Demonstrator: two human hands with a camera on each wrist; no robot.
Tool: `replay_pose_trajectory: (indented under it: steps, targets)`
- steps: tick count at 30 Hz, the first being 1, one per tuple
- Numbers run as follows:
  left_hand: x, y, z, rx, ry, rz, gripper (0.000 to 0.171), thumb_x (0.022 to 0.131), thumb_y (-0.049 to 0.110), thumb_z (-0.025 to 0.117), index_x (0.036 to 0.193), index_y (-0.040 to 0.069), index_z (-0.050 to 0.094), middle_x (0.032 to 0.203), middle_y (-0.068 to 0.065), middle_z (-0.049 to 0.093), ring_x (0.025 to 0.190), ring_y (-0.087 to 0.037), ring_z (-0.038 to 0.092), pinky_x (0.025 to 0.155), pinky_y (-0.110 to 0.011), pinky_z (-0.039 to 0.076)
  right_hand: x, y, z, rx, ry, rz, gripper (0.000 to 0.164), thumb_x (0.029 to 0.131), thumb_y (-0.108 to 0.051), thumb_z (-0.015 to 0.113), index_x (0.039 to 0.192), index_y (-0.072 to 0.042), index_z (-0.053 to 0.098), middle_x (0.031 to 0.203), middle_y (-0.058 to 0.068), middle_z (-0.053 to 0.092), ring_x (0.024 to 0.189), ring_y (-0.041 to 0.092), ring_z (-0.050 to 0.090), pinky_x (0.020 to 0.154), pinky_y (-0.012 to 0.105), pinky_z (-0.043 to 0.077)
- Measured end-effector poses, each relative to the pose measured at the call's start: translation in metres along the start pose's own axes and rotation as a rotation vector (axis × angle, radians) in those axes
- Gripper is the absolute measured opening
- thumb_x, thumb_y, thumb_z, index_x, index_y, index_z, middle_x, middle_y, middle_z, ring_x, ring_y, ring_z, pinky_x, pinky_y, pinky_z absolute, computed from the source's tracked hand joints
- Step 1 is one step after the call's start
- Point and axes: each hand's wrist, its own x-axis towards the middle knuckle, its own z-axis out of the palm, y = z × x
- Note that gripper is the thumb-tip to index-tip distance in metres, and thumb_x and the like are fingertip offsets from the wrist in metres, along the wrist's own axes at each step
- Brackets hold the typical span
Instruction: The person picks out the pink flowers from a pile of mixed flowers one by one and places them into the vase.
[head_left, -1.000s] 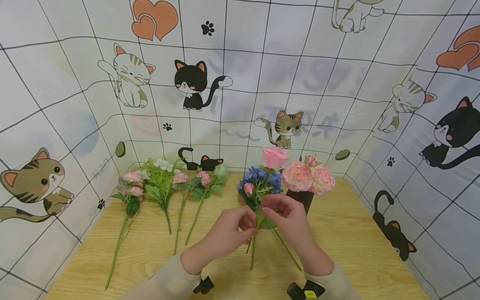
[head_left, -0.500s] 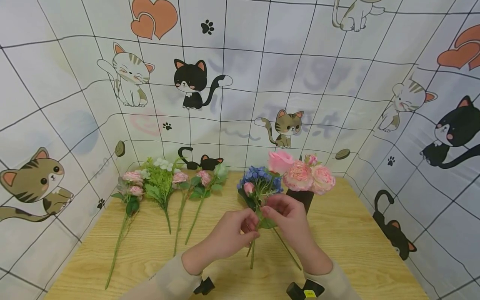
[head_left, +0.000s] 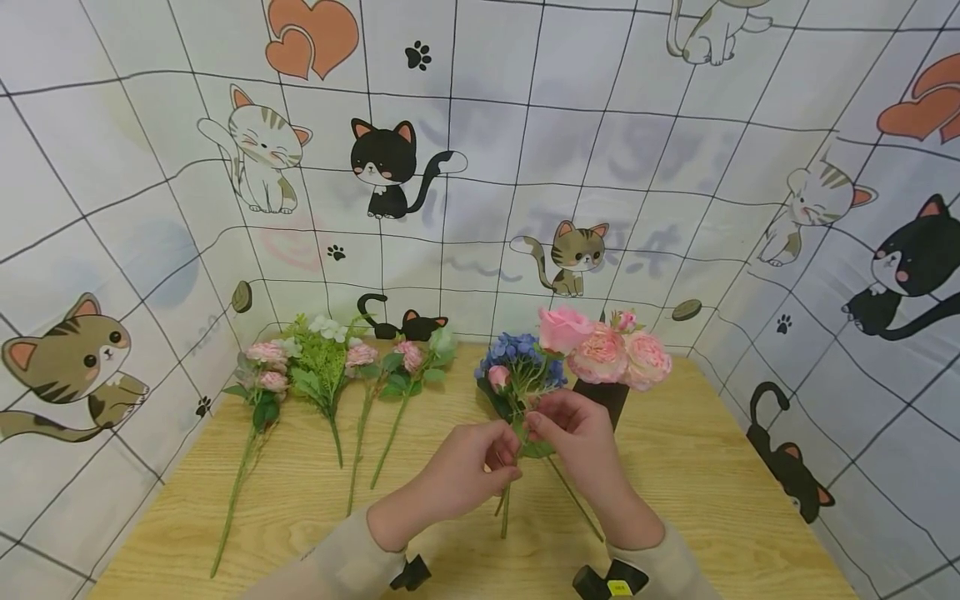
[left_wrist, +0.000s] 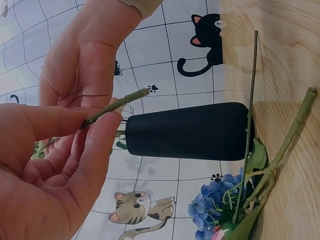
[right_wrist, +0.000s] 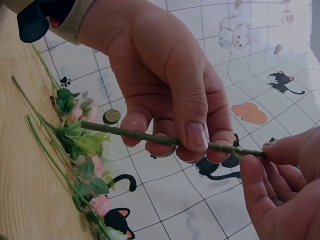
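The fingers of the left hand (head_left: 468, 467) are curled, thumb and fingertips pinching a slim green stem (right_wrist: 125, 132); close to its right, the fingers of the right hand (head_left: 581, 433) nip the same stem farther from the bare end, which pokes out past the left hand. The stem is held above the wooden table (head_left: 675, 500); which bloom it carries cannot be traced. At the far left lies a spray with pink blooms (head_left: 267, 353), then a yellow-green sprig (head_left: 315, 379) with white flowers, then two more leafy stems, each with a pink bloom (head_left: 362, 357) (head_left: 410, 357). Beyond the hands, blue flowers (head_left: 517, 354) and a small pink bud (head_left: 498, 377) lie on the table, long stalks reaching toward the person. To their upper right shows a pink rose (head_left: 564, 329), beside the paler, fuller blooms (head_left: 597, 354) above an upright black vase (left_wrist: 187, 131). Farther back hangs a white cloth (head_left: 480, 150) printed with cats.
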Motion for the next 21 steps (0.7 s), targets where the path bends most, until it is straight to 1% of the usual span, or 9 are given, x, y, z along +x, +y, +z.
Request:
replay_pose_trajectory:
  steps: [2, 6, 9, 12, 17, 21]
  targets:
    - [0.0001, -0.0004, 0.0004, 0.010, 0.001, 0.000, 0.015, 0.087, 0.013, 0.073, 0.095, 0.020, 0.061, 0.081, 0.009, 0.061, 0.069, -0.001, 0.061, 0.063, -0.021, 0.054, 0.0000, 0.0006, 0.0000, -0.009, 0.003, 0.009, 0.019, 0.089, -0.008, 0.070, 0.096, 0.009, 0.064, 0.083, 0.013, 0.068, 0.069, 0.017, 0.068, 0.066, 0.036, 0.060]
    - [0.0006, -0.0010, 0.0003, 0.035, 0.009, 0.005, 0.015, 0.087, 0.016, 0.073, 0.095, 0.021, 0.061, 0.080, 0.011, 0.062, 0.069, -0.001, 0.061, 0.064, -0.021, 0.053, 0.0002, 0.0003, 0.0003, -0.016, 0.007, 0.009, 0.018, 0.089, -0.007, 0.070, 0.096, 0.008, 0.064, 0.083, 0.016, 0.068, 0.069, 0.018, 0.068, 0.065, 0.035, 0.060]
    - [0.0004, -0.0013, 0.0001, 0.054, 0.016, 0.014, 0.015, 0.086, 0.018, 0.074, 0.094, 0.022, 0.061, 0.080, 0.012, 0.062, 0.069, 0.000, 0.060, 0.064, -0.021, 0.052, 0.0001, -0.0013, 0.0007, -0.017, 0.012, -0.004, 0.017, 0.089, -0.006, 0.069, 0.096, 0.009, 0.064, 0.084, 0.019, 0.068, 0.070, 0.019, 0.068, 0.065, 0.032, 0.059]
    - [0.0004, -0.0017, 0.0003, 0.065, 0.018, 0.019, 0.015, 0.086, 0.019, 0.075, 0.093, 0.022, 0.061, 0.080, 0.012, 0.062, 0.069, -0.001, 0.059, 0.063, -0.022, 0.052, -0.0002, -0.0023, 0.0005, -0.025, 0.022, -0.015, 0.016, 0.089, -0.005, 0.069, 0.096, 0.009, 0.064, 0.084, 0.021, 0.068, 0.069, 0.019, 0.069, 0.064, 0.032, 0.060]
    - [0.0001, -0.0038, 0.0010, 0.072, 0.006, -0.004, 0.016, 0.086, 0.024, 0.075, 0.094, 0.016, 0.064, 0.078, 0.012, 0.063, 0.066, -0.002, 0.060, 0.062, -0.022, 0.052, -0.0004, -0.0033, -0.0006, -0.048, 0.032, -0.045, 0.014, 0.088, -0.005, 0.069, 0.094, 0.008, 0.065, 0.081, 0.021, 0.068, 0.067, 0.018, 0.068, 0.063, 0.032, 0.059]
    - [0.0004, -0.0068, 0.0014, 0.078, 0.000, -0.017, 0.018, 0.085, 0.026, 0.076, 0.095, 0.016, 0.064, 0.078, 0.012, 0.063, 0.065, -0.001, 0.061, 0.063, -0.022, 0.052, -0.0009, -0.0040, -0.0008, -0.071, 0.046, -0.069, 0.012, 0.088, -0.004, 0.069, 0.092, 0.006, 0.065, 0.080, 0.020, 0.068, 0.066, 0.020, 0.068, 0.062, 0.032, 0.059]
